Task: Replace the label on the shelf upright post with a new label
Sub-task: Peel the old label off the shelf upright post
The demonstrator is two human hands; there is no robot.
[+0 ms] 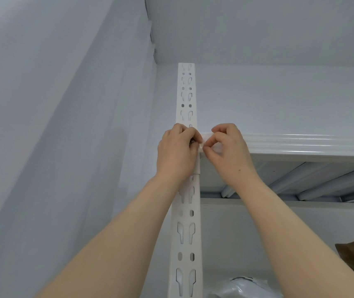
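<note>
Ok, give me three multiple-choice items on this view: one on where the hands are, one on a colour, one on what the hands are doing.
1. Where on the post do the left hand and right hand work?
A) at its top end
B) level with the front edge of the shelf
C) at the bottom of the view

2. What colour is the post?
A) black
B) white
C) red

3. What are the two hands doing?
A) hanging open
B) only the left hand touches anything
C) both pinch the small label

Answers: B, the hands meet where the shelf joins the post; B, the post is white along its whole length; C, the fingers of both hands curl onto the label between them.
</note>
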